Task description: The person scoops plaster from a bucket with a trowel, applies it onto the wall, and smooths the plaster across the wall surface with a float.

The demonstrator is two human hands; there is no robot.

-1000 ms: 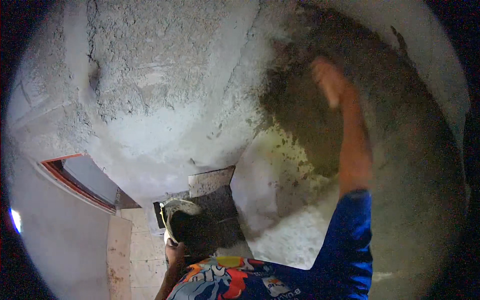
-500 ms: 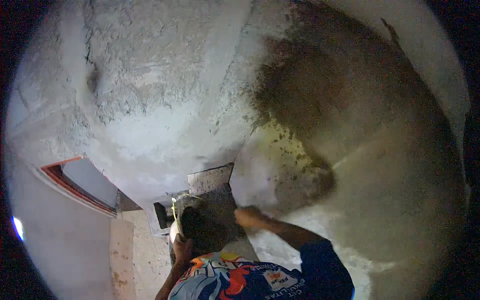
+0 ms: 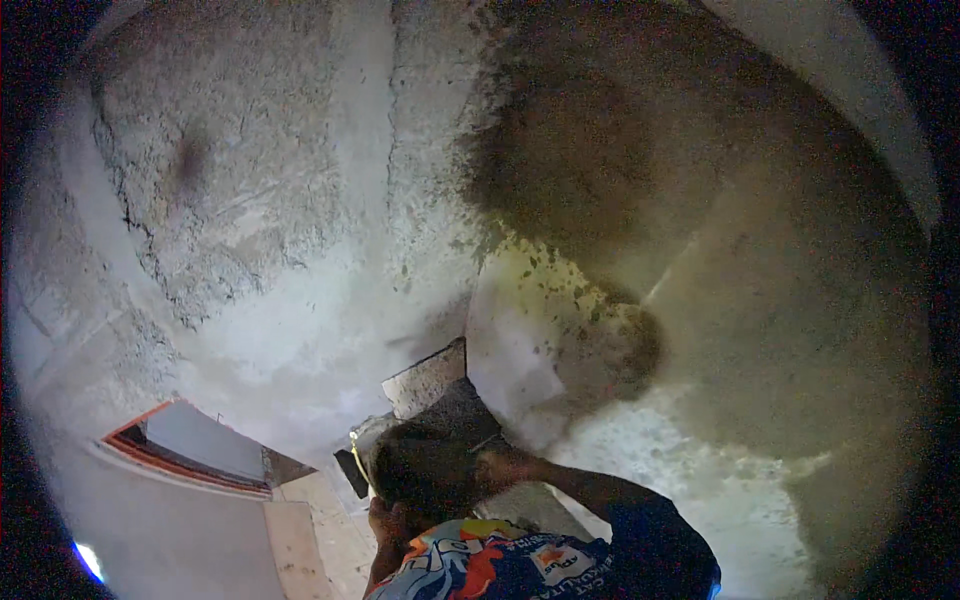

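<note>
Below the plastered wall, in dim light, is a dark-mouthed container with a pale left edge and a yellowish strip along it. My left hand is closed at its near left edge, with the fingers partly in shadow. My right hand is at the right side of the dark mouth, fingers curled. What it holds, if anything, is lost in shadow. Just beyond the container leans a rough, speckled slab against the wall.
Rough grey plaster covers the wall, with a large dark damp patch at upper right. A red-framed opening is at lower left. A pale board stands close to my left arm.
My right hand has moved left and down, from beside the container to its dark mouth. My left hand stays at the edge. The view has shifted and turned a little.
</note>
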